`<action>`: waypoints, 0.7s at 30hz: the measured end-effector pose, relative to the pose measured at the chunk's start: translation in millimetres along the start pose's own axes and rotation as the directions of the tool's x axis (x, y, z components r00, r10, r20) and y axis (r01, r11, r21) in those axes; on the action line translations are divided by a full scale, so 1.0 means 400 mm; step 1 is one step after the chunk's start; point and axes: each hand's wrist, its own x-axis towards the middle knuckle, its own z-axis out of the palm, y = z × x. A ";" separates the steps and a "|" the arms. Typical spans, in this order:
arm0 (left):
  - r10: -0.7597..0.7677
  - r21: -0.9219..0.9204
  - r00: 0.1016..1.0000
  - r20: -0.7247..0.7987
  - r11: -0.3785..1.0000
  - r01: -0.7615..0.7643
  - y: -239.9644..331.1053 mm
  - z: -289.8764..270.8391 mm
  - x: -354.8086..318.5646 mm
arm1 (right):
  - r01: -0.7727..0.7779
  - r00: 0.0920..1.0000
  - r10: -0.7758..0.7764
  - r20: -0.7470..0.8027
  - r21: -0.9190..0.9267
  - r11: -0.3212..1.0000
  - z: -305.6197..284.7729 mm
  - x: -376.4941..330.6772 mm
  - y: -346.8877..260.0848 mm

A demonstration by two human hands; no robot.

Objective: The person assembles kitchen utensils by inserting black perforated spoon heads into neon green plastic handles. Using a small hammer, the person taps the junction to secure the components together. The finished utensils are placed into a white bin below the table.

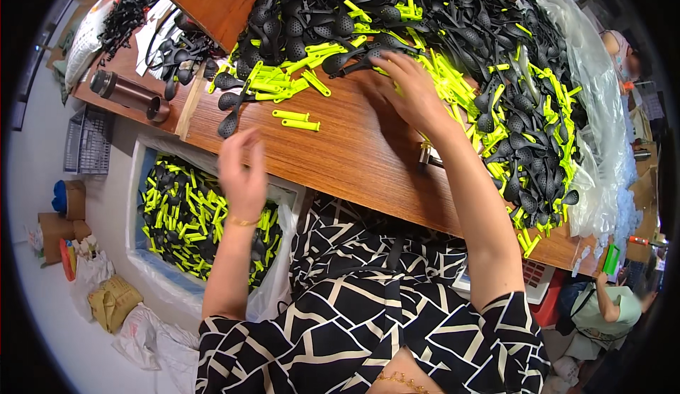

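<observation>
My left hand (242, 171) is over the table's front edge, slightly blurred, fingers loosely apart and nothing visible in them. Just beyond its fingertips lies a black perforated spoon (228, 125). My right hand (409, 89) reaches over the far middle of the table, fingers stretched out, the tips at a black spoon (375, 55) on the pile's near edge. Lime-green flat handles (273, 82) lie heaped between the hands, and two loose green handles (300, 124) lie nearer to me. More green handles (450, 82) are right of my right hand.
A big heap of black perforated spoons (524, 121) mixed with green pieces covers the far and right table (340, 153). A plastic-lined bin (134, 231) of black and green pieces stands below left. A brown metal cylinder (131, 95) lies at left. Another person (602, 309) is at lower right.
</observation>
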 end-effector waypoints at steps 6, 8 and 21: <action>0.193 0.306 0.940 0.283 0.910 -0.279 0.045 0.309 0.195 | -0.105 0.956 0.157 0.246 -0.214 0.971 0.111 0.098 0.026; 0.137 0.365 0.913 0.384 0.886 -0.286 0.048 0.356 0.222 | -0.043 0.969 0.088 0.233 -0.189 0.981 0.088 0.043 0.048; 0.219 0.255 0.807 0.549 0.875 -0.411 0.117 0.322 0.077 | 0.018 0.965 -0.028 0.261 0.041 0.999 -0.162 -0.096 0.134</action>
